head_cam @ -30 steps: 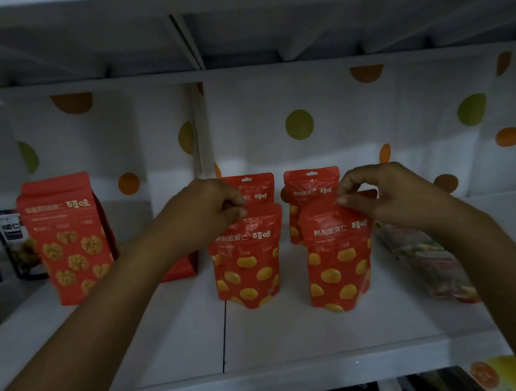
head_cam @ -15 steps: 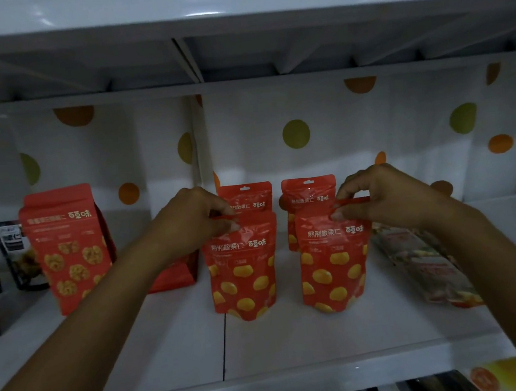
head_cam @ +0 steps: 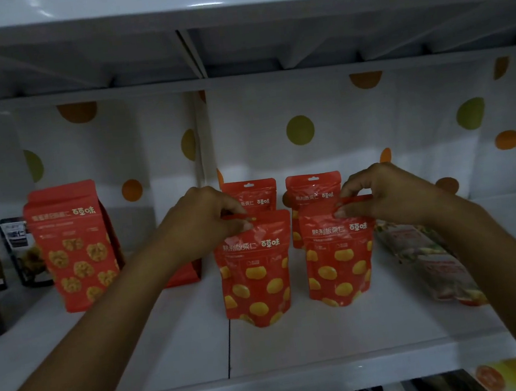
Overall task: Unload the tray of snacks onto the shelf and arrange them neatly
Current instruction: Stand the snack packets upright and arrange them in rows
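Note:
Two red snack pouches with yellow chestnut prints stand upright side by side on the white shelf. My left hand pinches the top edge of the left front pouch. My right hand pinches the top edge of the right front pouch. Behind them stand two more pouches of the same kind, one back left and one back right, partly hidden by the front ones and my fingers.
A tall red walnut-print bag stands left of my left arm, with another red bag behind the arm. Dark snack bags line the far left. A pale flat packet lies at the right. The shelf above hangs low overhead.
Both hands have kept their pinch on the front pouches while drawing them slightly nearer the shelf's front edge and setting them more upright; my view has tilted a little.

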